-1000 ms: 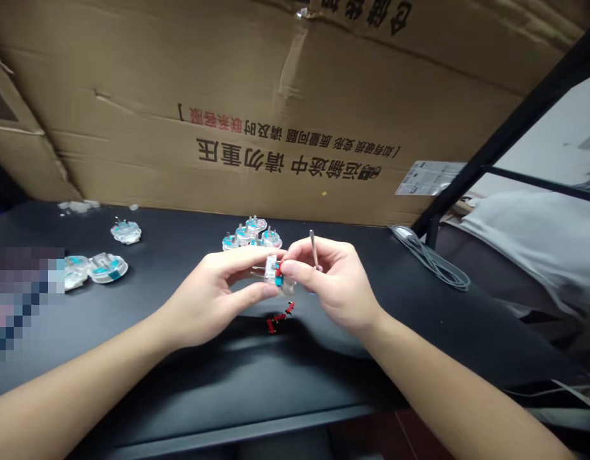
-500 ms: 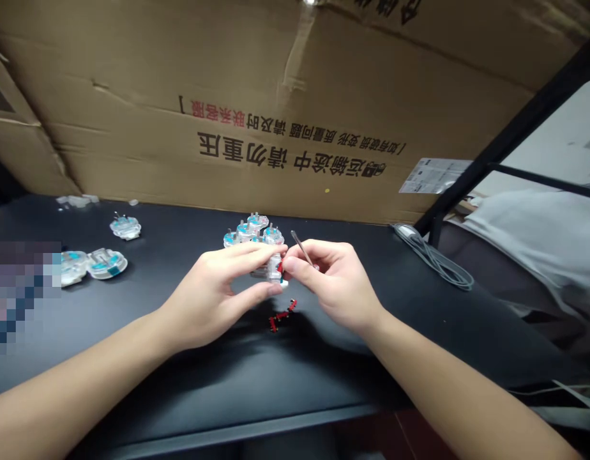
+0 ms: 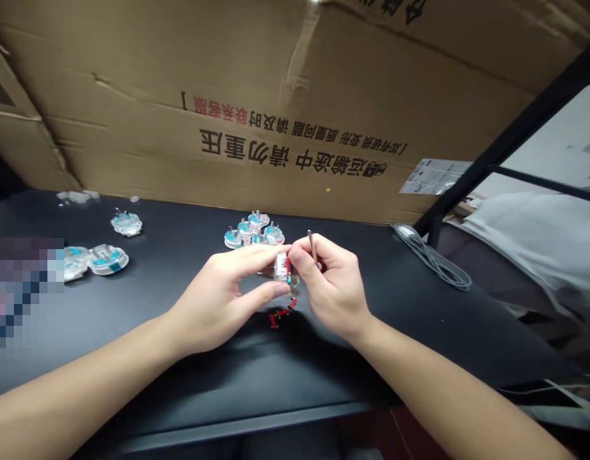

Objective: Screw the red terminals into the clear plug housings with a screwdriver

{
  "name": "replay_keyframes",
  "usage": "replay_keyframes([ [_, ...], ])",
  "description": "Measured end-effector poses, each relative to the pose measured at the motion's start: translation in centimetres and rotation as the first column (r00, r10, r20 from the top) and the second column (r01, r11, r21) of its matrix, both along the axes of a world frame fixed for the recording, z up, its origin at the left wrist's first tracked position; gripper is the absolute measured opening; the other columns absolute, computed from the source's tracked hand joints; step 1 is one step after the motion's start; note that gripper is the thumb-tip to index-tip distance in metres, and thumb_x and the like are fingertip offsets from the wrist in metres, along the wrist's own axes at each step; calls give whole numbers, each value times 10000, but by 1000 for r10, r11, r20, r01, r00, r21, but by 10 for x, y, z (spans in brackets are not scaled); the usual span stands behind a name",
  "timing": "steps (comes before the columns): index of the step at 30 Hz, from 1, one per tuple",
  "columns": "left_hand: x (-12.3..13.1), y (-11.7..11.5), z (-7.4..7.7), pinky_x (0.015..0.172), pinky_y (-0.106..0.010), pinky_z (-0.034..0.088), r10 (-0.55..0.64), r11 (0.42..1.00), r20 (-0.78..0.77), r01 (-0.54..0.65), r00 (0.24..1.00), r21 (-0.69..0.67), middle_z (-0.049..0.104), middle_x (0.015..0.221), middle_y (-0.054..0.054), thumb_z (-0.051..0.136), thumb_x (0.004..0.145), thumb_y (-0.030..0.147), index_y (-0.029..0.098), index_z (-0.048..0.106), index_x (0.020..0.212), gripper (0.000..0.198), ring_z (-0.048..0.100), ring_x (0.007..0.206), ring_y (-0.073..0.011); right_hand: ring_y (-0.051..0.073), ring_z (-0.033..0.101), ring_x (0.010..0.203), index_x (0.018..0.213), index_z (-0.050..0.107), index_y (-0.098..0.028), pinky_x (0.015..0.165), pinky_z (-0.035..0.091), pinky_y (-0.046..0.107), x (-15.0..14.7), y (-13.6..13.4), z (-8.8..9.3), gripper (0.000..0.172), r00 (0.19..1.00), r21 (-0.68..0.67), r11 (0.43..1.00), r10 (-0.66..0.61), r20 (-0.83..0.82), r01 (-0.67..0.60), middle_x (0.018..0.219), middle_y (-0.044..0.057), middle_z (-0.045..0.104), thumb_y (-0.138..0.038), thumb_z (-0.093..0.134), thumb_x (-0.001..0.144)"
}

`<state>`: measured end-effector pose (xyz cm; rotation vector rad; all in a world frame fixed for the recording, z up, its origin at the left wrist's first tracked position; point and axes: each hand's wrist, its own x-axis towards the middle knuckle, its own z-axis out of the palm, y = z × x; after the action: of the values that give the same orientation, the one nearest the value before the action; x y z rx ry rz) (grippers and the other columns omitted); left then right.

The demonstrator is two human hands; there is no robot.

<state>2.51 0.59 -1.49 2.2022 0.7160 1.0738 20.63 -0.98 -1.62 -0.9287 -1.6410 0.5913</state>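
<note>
My left hand (image 3: 228, 294) holds a clear plastic plug part (image 3: 280, 266) between thumb and fingers, above the table. A red piece (image 3: 288, 263) shows on its right side, and the fingertips of my right hand (image 3: 336, 287) are pinched against it. A thin metal tool (image 3: 312, 246) rises from between the fingers of that same hand; its lower end is hidden. Below, several small red pieces (image 3: 282, 313) lie in a crooked row on the black table (image 3: 285, 364). Just behind my left hand stands a cluster of clear plugs (image 3: 247, 228) with teal insides, metal pins upward.
More plug parts (image 3: 108, 259) lie at the left, with a single one (image 3: 126, 223) farther back. Small clear pieces (image 3: 78, 197) are at the far left. A cardboard sheet (image 3: 156, 83) walls off the back. A coiled grey cable (image 3: 433, 259) lies at the right.
The plug part has turned a little and shifted slightly right. My right hand has moved right with it, and the metal tool now points more upright. The red row stays put.
</note>
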Motion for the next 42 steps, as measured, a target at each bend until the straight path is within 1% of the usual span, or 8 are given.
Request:
replay_keyframes([
  [6,5,-4,0,981,-339,533,14,989,97,0,995,-146,726,1215,-72,718,864,338,206,710,1181,344,674,1105,-263,82,362,521,745,509,-200,495,316,230,4,3,-3,341,999,33,999,10,38,-12,598,-55,435,-452,541,973],
  [9,5,-3,2,974,-328,547,-24,943,216,94,976,-319,732,1199,-62,741,852,329,217,669,1225,396,692,1085,-242,96,389,554,879,506,-217,526,328,244,16,7,0,317,996,26,997,69,55,-70,656,-49,452,-506,456,1000],
  [11,3,0,3,976,-319,548,-53,909,288,166,956,-383,745,1154,-50,734,866,313,221,663,1202,355,698,1077,-226,107,408,585,826,494,-211,559,339,261,25,11,4,353,990,100,993,45,131,-58,679,-29,454,-461,364,1039],
  [17,-2,7,2,1004,-329,533,-37,878,395,218,918,-425,746,1145,-56,733,872,299,208,689,1131,278,692,1094,-230,124,460,592,655,551,-186,569,366,285,40,16,13,357,901,371,929,-178,396,21,631,8,518,-279,481,992],
  [29,-3,6,-1,991,-263,524,-72,846,445,291,893,-446,742,1154,-21,721,889,278,243,708,1130,244,675,1118,-194,118,553,596,713,718,-160,575,436,266,35,15,11,314,895,354,935,-186,407,33,666,31,615,-259,549,958],
  [36,-6,6,4,940,-285,536,-49,935,272,139,961,-325,729,1121,-34,686,906,328,219,680,1116,237,677,1060,-210,123,584,590,763,760,-160,569,451,270,38,17,9,307,873,350,936,-195,448,30,656,33,658,-265,553,965],
  [39,-11,9,8,912,-272,514,21,999,67,-19,998,-37,703,1140,-48,678,909,319,204,673,1129,247,658,1033,-200,118,592,608,806,756,-169,588,468,263,39,16,12,232,856,391,919,-237,460,45,702,31,671,-244,588,947],
  [42,-16,12,11,897,-250,488,110,972,-66,-93,992,218,692,1145,-53,666,918,270,186,667,1154,251,637,1016,-179,115,581,643,887,714,-186,591,487,259,43,16,17,49,839,432,901,-265,476,39,848,34,670,-198,671,867],
])
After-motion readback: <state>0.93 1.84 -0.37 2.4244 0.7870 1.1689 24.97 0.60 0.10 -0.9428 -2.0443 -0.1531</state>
